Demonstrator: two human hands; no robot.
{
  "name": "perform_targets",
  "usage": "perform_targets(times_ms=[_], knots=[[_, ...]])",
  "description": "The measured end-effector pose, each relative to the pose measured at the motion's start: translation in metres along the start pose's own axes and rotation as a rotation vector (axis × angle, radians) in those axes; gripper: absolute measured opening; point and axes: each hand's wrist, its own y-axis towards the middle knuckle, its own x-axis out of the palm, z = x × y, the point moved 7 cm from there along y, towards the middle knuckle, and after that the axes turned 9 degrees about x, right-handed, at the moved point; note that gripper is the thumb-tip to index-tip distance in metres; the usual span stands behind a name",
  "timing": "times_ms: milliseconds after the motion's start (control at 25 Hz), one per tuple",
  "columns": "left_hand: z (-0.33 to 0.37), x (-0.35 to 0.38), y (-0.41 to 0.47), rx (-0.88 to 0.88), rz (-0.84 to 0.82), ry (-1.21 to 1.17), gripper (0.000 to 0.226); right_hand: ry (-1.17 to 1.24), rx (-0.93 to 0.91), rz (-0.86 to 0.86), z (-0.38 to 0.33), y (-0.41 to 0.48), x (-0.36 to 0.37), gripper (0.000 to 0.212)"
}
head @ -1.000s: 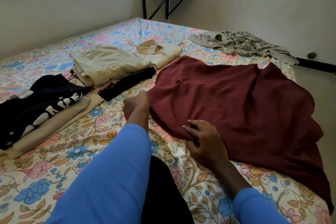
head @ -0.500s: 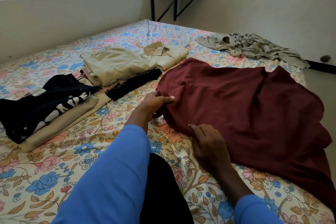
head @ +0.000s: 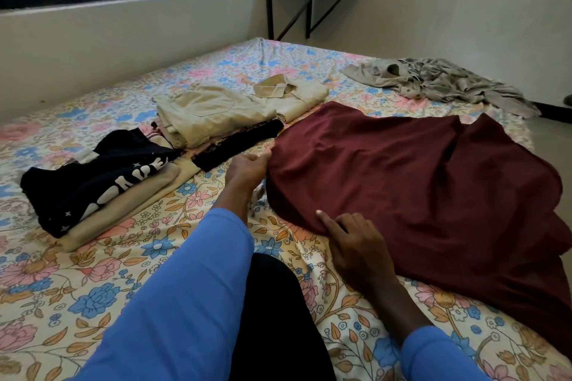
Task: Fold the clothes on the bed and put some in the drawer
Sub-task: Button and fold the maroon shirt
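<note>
The maroon garment (head: 418, 182) lies spread on the bed (head: 93, 272), extending to the right of both hands. Its left edge runs between them. The left hand (head: 247, 165) pinches the far end of that edge, fingers curled on the cloth. The right hand (head: 353, 244) rests on the near corner, index finger straight. Whether it grips cannot be determined.
</note>
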Motion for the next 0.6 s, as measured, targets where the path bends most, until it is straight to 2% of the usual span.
perform_targets(times_ms=[120,200,240,360,440,520,600], knots=[[-0.009,-0.005,-0.009,-0.086,-0.047,-0.336,0.051,-0.001,-0.018,-0.006,-0.003,-0.001,0.001,0.046],[-0.018,-0.001,-0.007,-0.055,-0.17,-0.355,0.066,-0.01,-0.052,0.01,-0.007,-0.001,-0.001,0.046],[-0.02,0.004,-0.006,-0.011,-0.282,-0.266,0.067,-0.013,-0.065,0.025,-0.008,0.0,-0.003,0.046],[-0.023,0.022,-0.015,0.024,-0.663,0.081,0.048,-0.027,-0.06,0.034,-0.009,0.0,-0.003,0.044],[-0.02,0.027,-0.023,0.03,-0.857,0.269,0.033,-0.033,-0.049,0.021,-0.008,0.0,-0.003,0.042],[-0.017,0.019,-0.018,0.079,-0.908,0.476,0.034,-0.039,-0.044,0.009,-0.007,0.0,-0.001,0.039],[-0.019,0.001,-0.008,0.077,-0.866,0.593,0.048,-0.05,-0.051,0.0,-0.008,0.0,-0.001,0.035]])
